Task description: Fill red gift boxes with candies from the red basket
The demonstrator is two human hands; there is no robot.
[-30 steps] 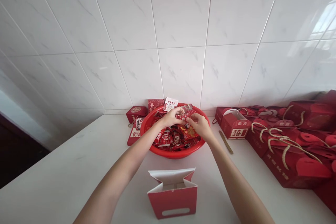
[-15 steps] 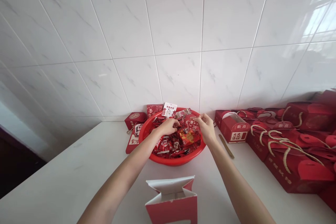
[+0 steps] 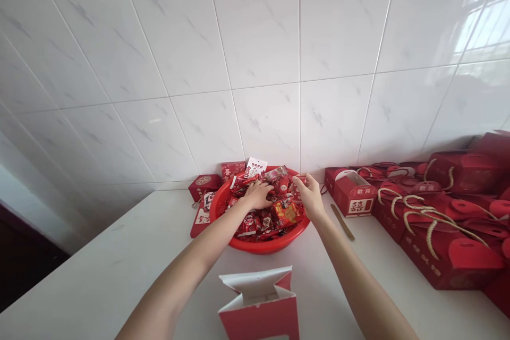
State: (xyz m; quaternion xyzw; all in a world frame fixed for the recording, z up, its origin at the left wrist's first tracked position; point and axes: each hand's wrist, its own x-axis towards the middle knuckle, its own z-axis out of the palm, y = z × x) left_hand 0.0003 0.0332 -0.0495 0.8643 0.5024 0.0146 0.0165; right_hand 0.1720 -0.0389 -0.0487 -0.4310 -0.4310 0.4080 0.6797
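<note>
A red plastic basin (image 3: 263,247) full of wrapped candies (image 3: 266,221) stands against the wall. My left hand (image 3: 258,195) reaches into it, fingers spread over the candies. Over the basin's right rim, my right hand (image 3: 311,196) has thumb and fingers pinched on a red candy packet (image 3: 298,183), partly covered by the fingers. An orange-and-red packet (image 3: 287,213) lies between the two hands. Nearest me, a red paper gift box (image 3: 261,320) stands upright with its top open and white inside.
Many red gift boxes with rope handles (image 3: 442,265) crowd the right side. An open-topped red box (image 3: 353,196) and a thin brownish strip (image 3: 341,222) lie right of the basin. Small red boxes (image 3: 204,187) sit on its left. The tiled wall (image 3: 263,122) closes off the back.
My left hand has spread its fingers and shifted slightly left over the candies. My right hand has moved a little, with the red packet still at its fingers. The view has shifted slightly.
</note>
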